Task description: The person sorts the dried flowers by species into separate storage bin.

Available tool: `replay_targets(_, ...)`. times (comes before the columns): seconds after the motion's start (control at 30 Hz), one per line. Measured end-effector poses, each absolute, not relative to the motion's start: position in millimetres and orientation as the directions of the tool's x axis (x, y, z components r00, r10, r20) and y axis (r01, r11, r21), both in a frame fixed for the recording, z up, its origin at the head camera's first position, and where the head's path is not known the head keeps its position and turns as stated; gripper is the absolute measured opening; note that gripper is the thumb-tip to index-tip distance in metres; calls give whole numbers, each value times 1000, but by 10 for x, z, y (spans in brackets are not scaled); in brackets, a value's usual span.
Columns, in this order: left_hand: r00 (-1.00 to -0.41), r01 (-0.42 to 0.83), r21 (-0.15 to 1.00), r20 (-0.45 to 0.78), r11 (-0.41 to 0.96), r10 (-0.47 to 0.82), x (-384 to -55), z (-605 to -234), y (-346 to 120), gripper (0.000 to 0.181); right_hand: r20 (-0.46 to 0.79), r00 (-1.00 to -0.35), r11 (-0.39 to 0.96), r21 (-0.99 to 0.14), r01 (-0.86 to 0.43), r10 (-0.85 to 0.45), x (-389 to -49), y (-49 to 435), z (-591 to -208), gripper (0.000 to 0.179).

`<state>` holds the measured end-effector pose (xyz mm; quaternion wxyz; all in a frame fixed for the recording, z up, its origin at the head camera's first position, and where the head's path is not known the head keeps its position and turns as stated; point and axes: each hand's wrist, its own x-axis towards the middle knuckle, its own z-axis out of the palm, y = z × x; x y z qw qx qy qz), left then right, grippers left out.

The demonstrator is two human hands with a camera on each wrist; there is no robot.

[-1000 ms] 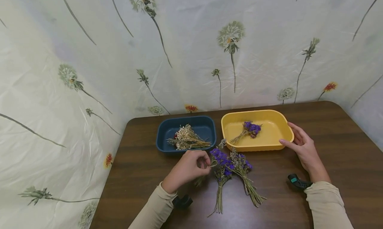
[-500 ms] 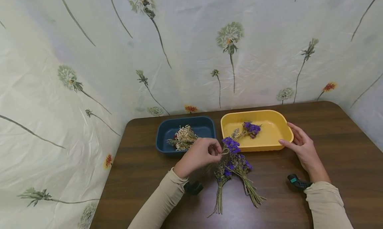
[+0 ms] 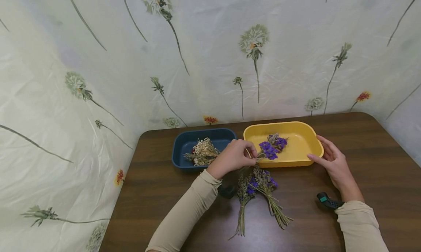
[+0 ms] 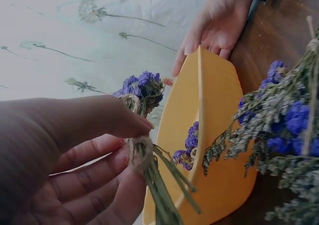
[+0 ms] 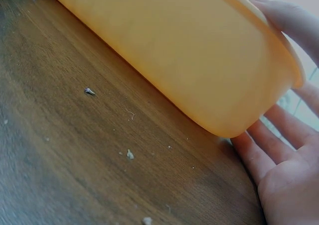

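Observation:
My left hand (image 3: 235,155) pinches a twine-tied bunch of purple dried flowers (image 3: 268,150) by its stems, with the blooms over the front left part of the yellow tray (image 3: 300,160). In the left wrist view, thumb and fingers close on the twine of that bunch (image 4: 142,153). Another purple bunch (image 3: 281,143) lies inside the tray, partly overlapped by the held one. My right hand (image 3: 333,164) grips the tray's right end, thumb at the rim and fingers along the outer wall, as the right wrist view shows of the tray (image 5: 199,70).
Left of the yellow tray stands a dark blue tray (image 3: 179,144) with cream-white dried flowers (image 3: 202,151). Two more tied bunches, one upright in view (image 3: 241,211) and one slanting (image 3: 274,204), lie on the brown table (image 3: 148,208) in front. Small plant crumbs (image 5: 130,154) dot the wood.
My left hand has moved right and slightly away from me, carrying the purple bunch from above the bunches on the table to over the yellow tray. The right hand stays at the tray.

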<state>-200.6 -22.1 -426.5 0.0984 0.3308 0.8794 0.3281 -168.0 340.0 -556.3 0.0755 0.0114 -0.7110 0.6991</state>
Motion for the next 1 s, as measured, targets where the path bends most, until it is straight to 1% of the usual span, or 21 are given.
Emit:
replay_targets(0.17, -758, 523, 619, 23, 586, 652, -2151, -4261, -81, 4, 128, -988, 0, -992, -129, 84, -1677, 3402, -5566, 76)
replay_targets(0.37, -754, 535, 586, 7, 609, 656, -2300, -4302, 73, 2, 123, -988, 19, -992, -122, 94, -1669, 3380, -5555, 76)
replay_targets(0.5, -754, 537, 585, 10, 608, 656, -2382, -4335, 169, 2, 121, -988, 24, -993, -119, 99, -1680, 3373, -5551, 76)
replay_targets(0.77, -732, 551, 578, -10, 602, 681, -2485, -4336, 344, 3, 113, -988, 47, -993, -109, 104, -1681, 3380, -5550, 77)
replay_targets(1.0, -743, 521, 572, -61, 634, 666, -2542, -4378, 481, 4, 111, -988, 51, -993, -106, 104, -1689, 3385, -5558, 77)
